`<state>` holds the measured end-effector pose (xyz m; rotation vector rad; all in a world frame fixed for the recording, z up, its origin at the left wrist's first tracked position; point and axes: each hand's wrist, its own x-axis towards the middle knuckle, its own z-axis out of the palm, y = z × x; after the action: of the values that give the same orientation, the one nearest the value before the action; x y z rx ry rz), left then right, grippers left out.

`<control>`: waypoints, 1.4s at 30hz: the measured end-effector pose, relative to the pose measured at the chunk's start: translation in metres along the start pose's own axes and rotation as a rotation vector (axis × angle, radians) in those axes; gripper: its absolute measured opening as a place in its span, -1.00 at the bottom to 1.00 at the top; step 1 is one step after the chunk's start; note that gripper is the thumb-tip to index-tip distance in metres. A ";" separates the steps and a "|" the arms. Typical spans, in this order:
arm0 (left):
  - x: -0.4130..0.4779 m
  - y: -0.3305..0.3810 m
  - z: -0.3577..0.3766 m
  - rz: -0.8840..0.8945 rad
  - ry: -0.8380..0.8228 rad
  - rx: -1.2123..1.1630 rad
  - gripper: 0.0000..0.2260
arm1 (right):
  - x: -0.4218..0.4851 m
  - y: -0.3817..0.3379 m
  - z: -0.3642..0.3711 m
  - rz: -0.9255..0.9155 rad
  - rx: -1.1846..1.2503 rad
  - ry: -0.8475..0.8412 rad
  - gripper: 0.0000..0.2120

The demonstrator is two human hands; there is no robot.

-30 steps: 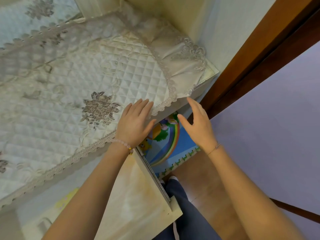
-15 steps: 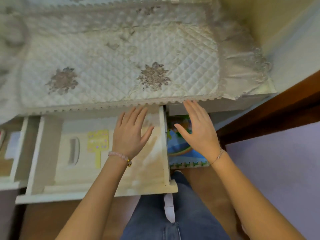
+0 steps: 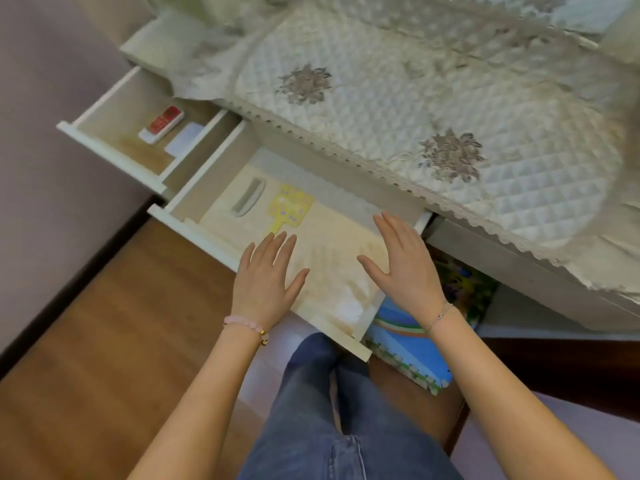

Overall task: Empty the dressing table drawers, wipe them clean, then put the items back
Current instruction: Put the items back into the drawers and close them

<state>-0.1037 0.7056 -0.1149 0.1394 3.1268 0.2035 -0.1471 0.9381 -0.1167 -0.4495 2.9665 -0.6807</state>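
Head view: two drawers stand pulled out from the table (image 3: 519, 268); the near drawer (image 3: 194, 225) sits under both hands, the far drawer (image 3: 104, 140) well to the left of them; a quilted cover (image 3: 433, 109) drapes the table top, its lace edge hanging just above the near drawer's back.

Left hand (image 3: 265, 280) flat and spread, fingers splayed, holding nothing, over the near drawer's front edge; right hand (image 3: 403, 268) likewise spread and holding nothing, over the drawer's right side; the two well apart; whether the palms touch the liner (image 3: 332, 258) or hover, cannot tell.

Items not yet out: a yellow card (image 3: 289, 209) and a pale comb-like piece (image 3: 247, 199) lie on the liner at the back of the near drawer; a red-topped case (image 3: 162, 124) and a white slip (image 3: 185, 140) lie in the far drawer. Emptying looks barely begun.

Risks, as judged: the near drawer is far out, so weight from the hands on its front may tip or drop it off its runners; the liner looks loose and creased, so lifting it may slide the card and comb off to the floor (image 3: 114, 323); the lace edge may snag a reaching wrist; knees below the drawer front may knock it.
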 end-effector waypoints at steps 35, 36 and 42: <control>-0.005 0.000 0.034 -1.267 0.081 -2.039 -0.40 | 0.111 0.073 -0.001 0.074 0.069 -0.130 -0.46; 0.002 0.001 0.036 -1.253 0.064 -2.040 -0.40 | 0.111 0.073 -0.002 0.075 0.077 -0.139 -0.46; 0.048 0.007 0.042 -1.177 -0.039 -2.086 -0.36 | 0.111 0.075 -0.005 0.068 0.110 -0.145 -0.46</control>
<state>-0.1508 0.7219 -0.1557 -1.3181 0.9890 2.4807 -0.2740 0.9722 -0.1445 -0.3717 2.7785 -0.7650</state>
